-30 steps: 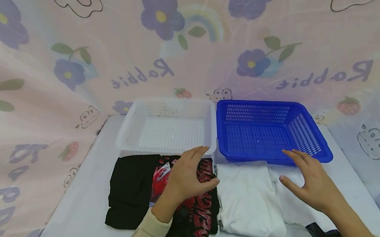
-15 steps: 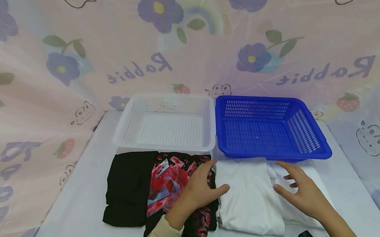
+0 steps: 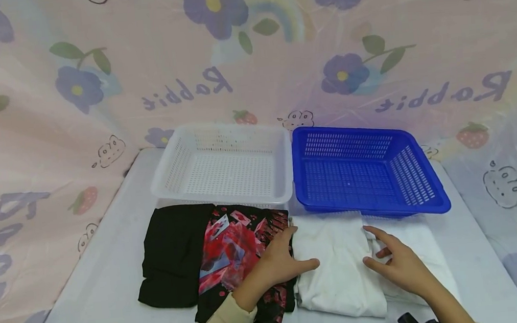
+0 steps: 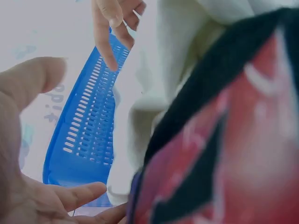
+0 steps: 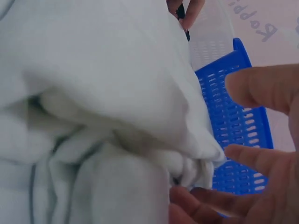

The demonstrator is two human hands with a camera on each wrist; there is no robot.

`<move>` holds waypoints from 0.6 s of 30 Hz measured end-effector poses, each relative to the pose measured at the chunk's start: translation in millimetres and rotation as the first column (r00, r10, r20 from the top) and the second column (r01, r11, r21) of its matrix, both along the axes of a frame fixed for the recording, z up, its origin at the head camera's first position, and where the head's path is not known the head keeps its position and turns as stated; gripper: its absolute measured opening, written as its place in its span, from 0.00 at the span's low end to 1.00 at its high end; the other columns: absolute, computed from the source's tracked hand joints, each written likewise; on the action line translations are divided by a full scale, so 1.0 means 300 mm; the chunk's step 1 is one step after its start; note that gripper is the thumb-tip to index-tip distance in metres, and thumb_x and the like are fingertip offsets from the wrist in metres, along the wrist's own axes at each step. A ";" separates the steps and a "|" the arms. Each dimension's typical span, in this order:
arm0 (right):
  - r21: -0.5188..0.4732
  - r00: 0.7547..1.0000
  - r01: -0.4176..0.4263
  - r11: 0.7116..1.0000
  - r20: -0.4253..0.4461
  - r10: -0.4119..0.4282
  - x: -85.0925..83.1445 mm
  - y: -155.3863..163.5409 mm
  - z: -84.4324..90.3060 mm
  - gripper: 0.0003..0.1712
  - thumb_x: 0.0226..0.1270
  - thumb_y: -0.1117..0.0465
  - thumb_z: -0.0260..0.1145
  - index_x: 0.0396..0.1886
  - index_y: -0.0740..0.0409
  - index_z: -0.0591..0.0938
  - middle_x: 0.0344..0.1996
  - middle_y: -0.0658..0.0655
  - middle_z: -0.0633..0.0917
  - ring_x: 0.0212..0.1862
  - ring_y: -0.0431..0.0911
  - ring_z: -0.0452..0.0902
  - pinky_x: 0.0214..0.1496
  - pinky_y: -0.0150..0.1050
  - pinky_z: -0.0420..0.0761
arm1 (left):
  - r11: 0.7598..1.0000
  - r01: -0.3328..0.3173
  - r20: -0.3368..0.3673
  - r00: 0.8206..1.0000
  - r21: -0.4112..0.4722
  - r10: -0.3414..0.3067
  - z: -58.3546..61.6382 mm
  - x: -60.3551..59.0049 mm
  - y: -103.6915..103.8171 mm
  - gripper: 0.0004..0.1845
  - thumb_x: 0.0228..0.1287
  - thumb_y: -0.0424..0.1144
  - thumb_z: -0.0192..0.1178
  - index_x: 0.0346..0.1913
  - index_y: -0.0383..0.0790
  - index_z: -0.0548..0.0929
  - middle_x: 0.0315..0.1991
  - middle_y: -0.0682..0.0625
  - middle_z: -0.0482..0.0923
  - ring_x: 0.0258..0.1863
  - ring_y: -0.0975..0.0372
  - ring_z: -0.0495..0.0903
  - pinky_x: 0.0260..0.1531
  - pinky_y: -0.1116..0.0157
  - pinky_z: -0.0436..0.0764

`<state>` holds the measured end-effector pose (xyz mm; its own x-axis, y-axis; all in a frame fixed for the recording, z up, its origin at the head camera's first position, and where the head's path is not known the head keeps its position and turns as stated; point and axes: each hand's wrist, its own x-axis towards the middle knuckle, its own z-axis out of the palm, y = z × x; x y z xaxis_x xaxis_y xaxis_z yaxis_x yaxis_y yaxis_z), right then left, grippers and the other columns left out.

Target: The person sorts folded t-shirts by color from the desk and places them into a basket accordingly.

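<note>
A folded black shirt with a red print [image 3: 178, 250] lies beside a folded white garment [image 3: 337, 272] on the table. My left hand [image 3: 290, 255] rests flat on the black shirt's right edge, fingers straight, its thumb reaching over onto the white cloth. My right hand [image 3: 384, 254] lies on the white garment, its loosely bent fingers touching a fold. In the right wrist view the fingertips [image 5: 187, 196] touch the bunched white cloth [image 5: 93, 93], and the thumb stands apart. The left wrist view shows the red print [image 4: 243, 140] close up, next to the white cloth [image 4: 173, 70].
An empty white basket [image 3: 225, 201] and an empty blue basket [image 3: 373, 212] stand side by side behind the clothes. The white table [image 3: 105, 308] is walled in by a flowered pink curtain [image 3: 52, 123]. A small black object [image 3: 413, 322] lies at the near right edge.
Both hands have drawn back toward me and closer together. The left slid from the red print to the shirt's right edge, and the right came down onto the white garment.
</note>
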<state>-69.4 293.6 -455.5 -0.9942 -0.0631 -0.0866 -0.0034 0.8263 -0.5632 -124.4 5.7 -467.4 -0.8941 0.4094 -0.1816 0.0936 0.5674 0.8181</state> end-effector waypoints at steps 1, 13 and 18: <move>-0.012 1.000 -0.005 1.000 0.006 0.005 -0.001 -0.003 -0.001 0.42 0.61 0.46 0.69 0.73 0.46 0.63 0.61 0.68 0.73 0.41 0.45 0.79 0.32 0.36 0.77 | 1.000 -0.001 -0.005 1.000 -0.018 0.001 -0.001 0.002 0.003 0.52 0.45 0.63 0.70 0.72 0.44 0.62 0.67 0.41 0.67 0.62 0.49 0.72 0.56 0.49 0.75; -0.020 0.999 0.008 1.000 0.044 -0.007 -0.020 -0.031 -0.016 0.44 0.55 0.48 0.73 0.70 0.49 0.65 0.47 0.64 0.76 0.36 0.42 0.75 0.34 0.36 0.75 | 0.999 -0.015 -0.113 0.994 -0.050 0.010 -0.018 0.009 0.034 0.49 0.43 0.51 0.75 0.70 0.42 0.65 0.65 0.40 0.70 0.63 0.49 0.71 0.59 0.51 0.73; -0.012 0.999 -0.008 1.000 0.041 0.008 -0.019 -0.037 -0.031 0.46 0.52 0.48 0.76 0.69 0.49 0.66 0.33 0.55 0.73 0.30 0.38 0.67 0.31 0.33 0.68 | 0.998 -0.067 -0.041 0.997 0.002 0.067 -0.013 0.013 0.059 0.49 0.43 0.47 0.76 0.69 0.41 0.65 0.64 0.40 0.70 0.62 0.48 0.71 0.59 0.51 0.73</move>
